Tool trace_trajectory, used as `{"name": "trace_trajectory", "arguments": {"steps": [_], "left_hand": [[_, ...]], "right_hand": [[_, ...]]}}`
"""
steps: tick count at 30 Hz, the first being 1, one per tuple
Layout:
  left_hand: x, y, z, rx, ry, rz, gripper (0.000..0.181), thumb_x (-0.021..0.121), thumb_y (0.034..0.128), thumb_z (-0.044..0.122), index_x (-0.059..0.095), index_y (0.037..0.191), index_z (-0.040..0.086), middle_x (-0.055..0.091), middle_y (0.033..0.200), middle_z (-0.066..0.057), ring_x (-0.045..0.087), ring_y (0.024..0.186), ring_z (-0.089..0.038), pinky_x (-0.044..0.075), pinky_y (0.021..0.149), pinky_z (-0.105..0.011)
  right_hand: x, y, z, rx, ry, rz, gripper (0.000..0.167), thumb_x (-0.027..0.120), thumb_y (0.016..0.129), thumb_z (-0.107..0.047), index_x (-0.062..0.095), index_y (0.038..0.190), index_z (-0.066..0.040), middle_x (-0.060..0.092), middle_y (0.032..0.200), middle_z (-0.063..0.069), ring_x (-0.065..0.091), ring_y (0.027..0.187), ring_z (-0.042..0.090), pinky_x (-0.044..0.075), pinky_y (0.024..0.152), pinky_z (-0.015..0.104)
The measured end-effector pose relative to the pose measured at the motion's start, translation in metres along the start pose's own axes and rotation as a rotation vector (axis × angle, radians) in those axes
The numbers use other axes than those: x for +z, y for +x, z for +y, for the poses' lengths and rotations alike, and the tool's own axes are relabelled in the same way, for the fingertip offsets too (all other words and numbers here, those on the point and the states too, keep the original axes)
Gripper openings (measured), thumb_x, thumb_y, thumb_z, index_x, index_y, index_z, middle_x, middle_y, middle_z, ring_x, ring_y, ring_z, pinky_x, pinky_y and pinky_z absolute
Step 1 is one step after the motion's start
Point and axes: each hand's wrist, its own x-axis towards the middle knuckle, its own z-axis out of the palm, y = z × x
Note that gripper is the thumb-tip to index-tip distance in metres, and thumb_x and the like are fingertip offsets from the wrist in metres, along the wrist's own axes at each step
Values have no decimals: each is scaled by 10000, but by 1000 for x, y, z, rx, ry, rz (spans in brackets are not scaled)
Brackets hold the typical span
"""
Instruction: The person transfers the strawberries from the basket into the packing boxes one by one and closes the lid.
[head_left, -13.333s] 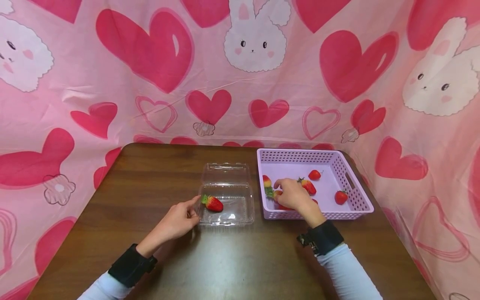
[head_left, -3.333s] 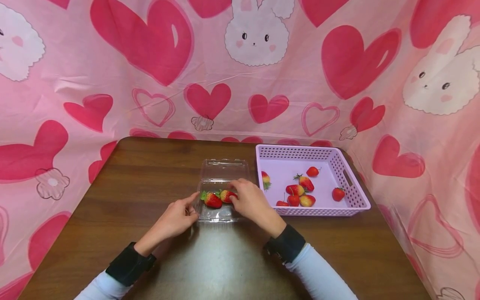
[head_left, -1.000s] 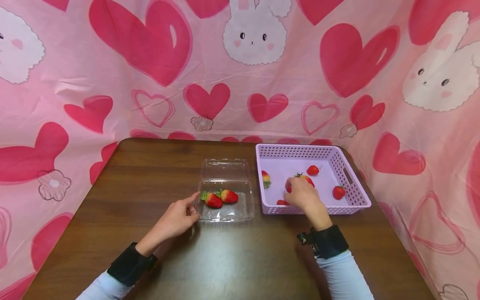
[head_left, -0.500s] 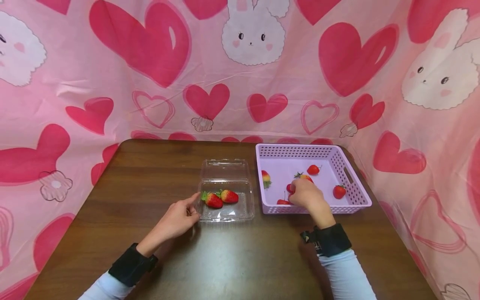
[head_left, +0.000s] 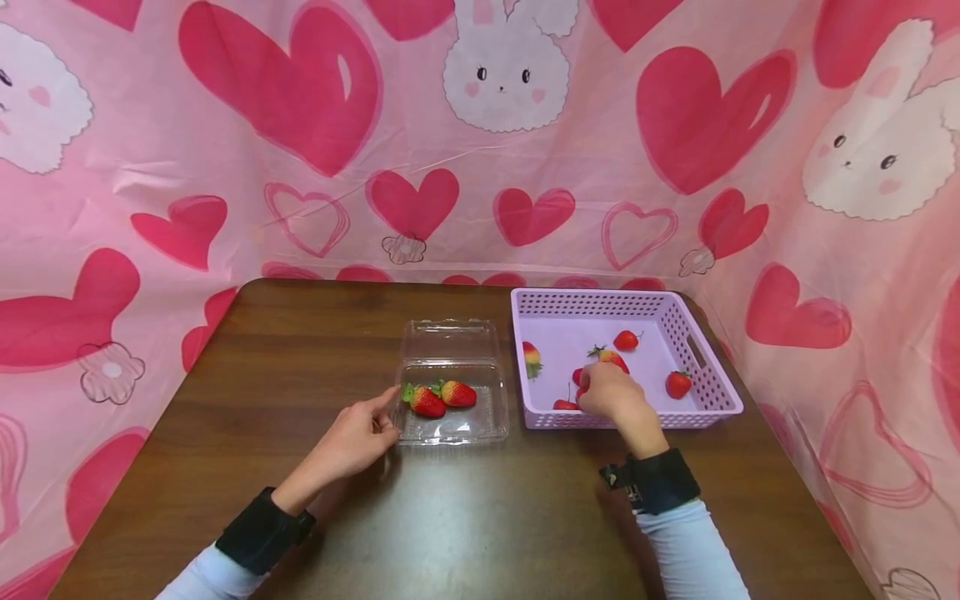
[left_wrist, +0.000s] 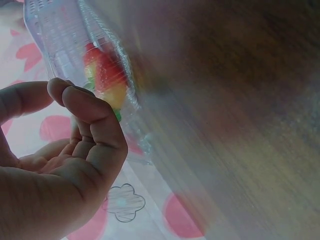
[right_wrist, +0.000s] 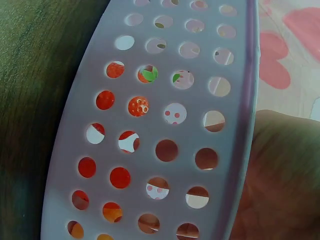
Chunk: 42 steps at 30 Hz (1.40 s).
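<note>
My left hand point(head_left: 358, 435) stays at the left side of the open clear plastic box point(head_left: 491, 417), thumb and fingertip pinching its rim in the left wrist view. Two strawberries lie inside that box, the left strawberry point(head_left: 427, 402) and the right strawberry point(head_left: 458, 393), green leaves to the left. My right hand point(head_left: 613, 392) reaches down into the lilac basket point(head_left: 637, 423), fingers bent among red fruit. The fingertips and what they touch are hidden. In the right wrist view, the basket's perforated wall point(right_wrist: 150, 90) covers most of the hand.
Around the right hand lie a strawberry point(head_left: 532, 358) by the left wall, a leafy strawberry point(head_left: 613, 358), a stemmed red fruit point(head_left: 626, 340), a strawberry point(head_left: 678, 384) at right and a cherry-like fruit point(head_left: 566, 405). The box's lid point(head_left: 450, 340) leans back. Patterned cloth point(head_left: 480, 217) surrounds the table.
A second strawberry has come into the box; the right hand let go of it and returned to the basket. Lately that hand shifted slightly right among the fruit. The left hand stayed put.
</note>
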Motion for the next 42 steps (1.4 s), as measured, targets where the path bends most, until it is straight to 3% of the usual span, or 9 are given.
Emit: {"name": "trace_trajectory", "arguments": {"steps": [28, 42], "left_hand": [[-1, 1, 0, -1, -5, -11, 677, 676, 941, 41, 444, 1573, -26, 563, 732, -42, 505, 591, -200, 404, 535, -283], [0, 1, -2, 4, 0, -2, 677, 678, 935, 42, 451, 1569, -26, 565, 736, -38, 503, 591, -197, 406, 531, -287]], "right_hand": [[6, 8, -2, 29, -4, 1, 293, 803, 851, -120, 695, 1084, 20, 660, 968, 164, 602, 933, 335, 548, 861, 523], [6, 5, -2, 34, 13, -1, 363, 823, 851, -151, 695, 1144, 21, 679, 1010, 157, 628, 946, 311, 564, 891, 516]]}}
